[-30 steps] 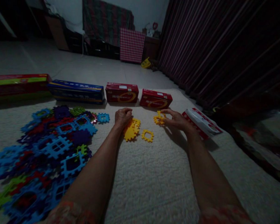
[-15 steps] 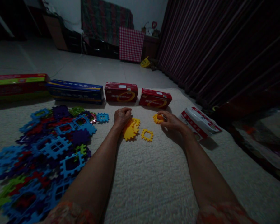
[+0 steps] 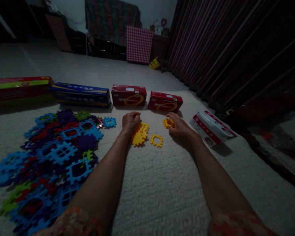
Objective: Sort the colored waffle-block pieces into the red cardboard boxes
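Observation:
My left hand (image 3: 130,122) is closed, its fingers curled out of sight, beside a small heap of yellow interlocking plastic tiles (image 3: 139,137). Whether anything is in it, I cannot make out. My right hand (image 3: 180,126) grips a yellow interlocking tile (image 3: 167,123) by its right side, low over the mat. Between the hands lies a single yellow square frame tile (image 3: 161,144), flat and touched by neither hand. A small blue window tile (image 3: 109,122) rests to the left of my left hand.
A wide pile of blue, purple, red and green tiles (image 3: 62,153) covers the mat's left. Along the back stand a red-and-green box (image 3: 19,88), a blue box (image 3: 81,95) and two red boxes (image 3: 129,95). A white-and-red box (image 3: 212,128) sits at right.
The whole view has shifted slightly. My right fingers have closed further over the yellow tile, which looks more tilted. My left hand stays beside the yellow heap.

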Motion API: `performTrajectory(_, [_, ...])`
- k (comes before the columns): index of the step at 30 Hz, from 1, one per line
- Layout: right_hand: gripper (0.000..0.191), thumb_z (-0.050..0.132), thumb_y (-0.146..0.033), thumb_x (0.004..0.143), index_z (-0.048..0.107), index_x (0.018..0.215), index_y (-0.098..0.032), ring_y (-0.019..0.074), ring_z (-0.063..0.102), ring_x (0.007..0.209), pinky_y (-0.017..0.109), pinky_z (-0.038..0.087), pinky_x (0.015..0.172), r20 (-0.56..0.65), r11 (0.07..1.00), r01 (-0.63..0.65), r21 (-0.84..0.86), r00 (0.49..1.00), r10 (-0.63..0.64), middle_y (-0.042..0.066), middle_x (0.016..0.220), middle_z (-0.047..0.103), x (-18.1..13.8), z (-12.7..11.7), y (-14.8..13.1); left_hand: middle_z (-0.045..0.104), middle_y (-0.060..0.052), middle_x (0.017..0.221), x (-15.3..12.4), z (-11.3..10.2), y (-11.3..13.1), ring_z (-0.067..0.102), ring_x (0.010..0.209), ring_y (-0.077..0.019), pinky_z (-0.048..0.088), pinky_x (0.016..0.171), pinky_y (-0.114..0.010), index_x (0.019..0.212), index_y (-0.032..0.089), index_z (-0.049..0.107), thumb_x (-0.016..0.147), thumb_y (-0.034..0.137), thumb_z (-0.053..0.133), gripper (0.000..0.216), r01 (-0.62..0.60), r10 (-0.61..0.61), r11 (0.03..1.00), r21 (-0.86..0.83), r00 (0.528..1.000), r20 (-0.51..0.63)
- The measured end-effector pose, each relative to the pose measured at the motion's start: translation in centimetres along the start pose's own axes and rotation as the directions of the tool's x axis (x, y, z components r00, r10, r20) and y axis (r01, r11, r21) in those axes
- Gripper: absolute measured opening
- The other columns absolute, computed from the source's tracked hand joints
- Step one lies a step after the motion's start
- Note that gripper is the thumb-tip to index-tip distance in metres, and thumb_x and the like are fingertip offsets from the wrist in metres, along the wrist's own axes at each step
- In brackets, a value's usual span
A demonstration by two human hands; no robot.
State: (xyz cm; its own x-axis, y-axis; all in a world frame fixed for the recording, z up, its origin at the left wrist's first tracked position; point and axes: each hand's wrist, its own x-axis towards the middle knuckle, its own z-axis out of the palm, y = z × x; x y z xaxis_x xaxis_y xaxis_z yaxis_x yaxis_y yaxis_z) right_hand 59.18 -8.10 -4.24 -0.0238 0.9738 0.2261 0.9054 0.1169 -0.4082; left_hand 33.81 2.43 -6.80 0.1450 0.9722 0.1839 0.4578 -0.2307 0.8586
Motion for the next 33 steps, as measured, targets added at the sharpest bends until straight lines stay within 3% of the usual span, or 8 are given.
performTrajectory(3, [0.065,0.063,-0.018,0.072,0.054,0.136,-0.025,0.0303,0.050,0.134,0.050,0.042,0.113,-0.025,0.994,0.105,0.040,0.994,-0.104,0.011,0.143,0.053,-0.2,-0.6,-2.6,0.081,-0.006,0.100,0.0,0.1,-0.2,0.074,0.096,-0.0218,0.054,0.086,-0.026,0.104,0.018,0.081,0.083,0.021,0.057,0.032,-0.004,0.004,1.000,0.007,1.000,0.002])
performTrajectory(7, [0.051,0.064,-0.028,0.082,0.057,0.132,-0.027,0.0279,0.059,0.121,0.046,0.049,0.105,0.140,0.981,0.166,0.103,0.974,-0.180,0.011,0.132,0.059,-2.2,-0.5,-6.7,0.081,-0.005,0.102,0.1,0.2,-0.2,0.074,0.095,-0.0204,0.054,0.086,-0.025,0.104,0.021,0.081,0.084,0.022,0.057,0.032,-0.002,0.002,1.000,0.014,1.000,-0.003])
performTrajectory(10, [0.055,0.068,-0.034,0.083,0.055,0.136,-0.029,0.0284,0.058,0.121,0.047,0.049,0.106,0.196,0.988,0.129,0.085,0.970,-0.144,0.010,0.130,0.059,-4.4,0.6,-8.6,0.080,-0.005,0.103,0.0,0.0,0.1,0.074,0.096,-0.0205,0.054,0.086,-0.025,0.106,0.021,0.081,0.085,0.021,0.057,0.032,0.009,-0.009,1.000,0.015,1.000,0.008])
performTrajectory(13, [0.056,0.069,-0.033,0.083,0.054,0.137,-0.028,0.0289,0.056,0.122,0.050,0.046,0.109,0.123,0.995,0.088,0.050,0.988,-0.094,0.010,0.128,0.059,-5.7,1.8,-9.1,0.080,-0.006,0.103,-0.2,-0.2,0.4,0.073,0.097,-0.0214,0.053,0.089,-0.026,0.105,0.019,0.081,0.084,0.020,0.057,0.032,0.002,-0.002,1.000,0.029,1.000,0.009])
performTrajectory(19, [0.050,0.064,-0.021,0.082,0.059,0.131,-0.026,0.0269,0.058,0.120,0.049,0.047,0.107,0.072,0.984,0.141,0.106,0.986,-0.149,0.010,0.126,0.062,-5.7,2.2,-8.5,0.080,-0.004,0.102,-0.1,-0.1,0.3,0.073,0.099,-0.0208,0.053,0.090,-0.026,0.105,0.022,0.081,0.084,0.020,0.057,0.032,-0.002,0.002,0.999,0.038,1.000,-0.003])
performTrajectory(24, [0.050,0.061,-0.019,0.081,0.060,0.131,-0.026,0.0276,0.055,0.127,0.048,0.046,0.110,-0.052,0.986,0.098,0.132,0.994,-0.092,0.011,0.134,0.059,-5.8,0.7,-7.4,0.080,-0.005,0.102,0.0,0.1,0.1,0.073,0.098,-0.0216,0.053,0.088,-0.026,0.103,0.022,0.081,0.083,0.022,0.057,0.032,0.007,-0.007,1.000,0.027,1.000,0.002])
performTrajectory(29, [0.050,0.062,-0.023,0.078,0.061,0.128,-0.024,0.0292,0.058,0.123,0.050,0.050,0.104,-0.196,0.990,0.019,0.141,0.981,0.009,0.013,0.133,0.059,-3.6,-0.7,-2.9,0.081,-0.004,0.098,0.0,0.2,-0.2,0.074,0.096,-0.0221,0.054,0.085,-0.026,0.100,0.023,0.081,0.081,0.024,0.057,0.031,0.000,0.000,1.000,0.014,1.000,-0.013])
performTrajectory(33, [0.049,0.062,-0.025,0.075,0.063,0.124,-0.025,0.0279,0.062,0.118,0.049,0.052,0.100,-0.252,0.971,-0.072,0.230,0.959,0.131,0.010,0.129,0.063,-1.8,-0.2,0.3,0.081,-0.005,0.098,0.2,0.4,-0.7,0.075,0.094,-0.0225,0.054,0.081,-0.027,0.100,0.022,0.081,0.080,0.027,0.057,0.032,-0.002,0.002,1.000,0.007,1.000,-0.010])
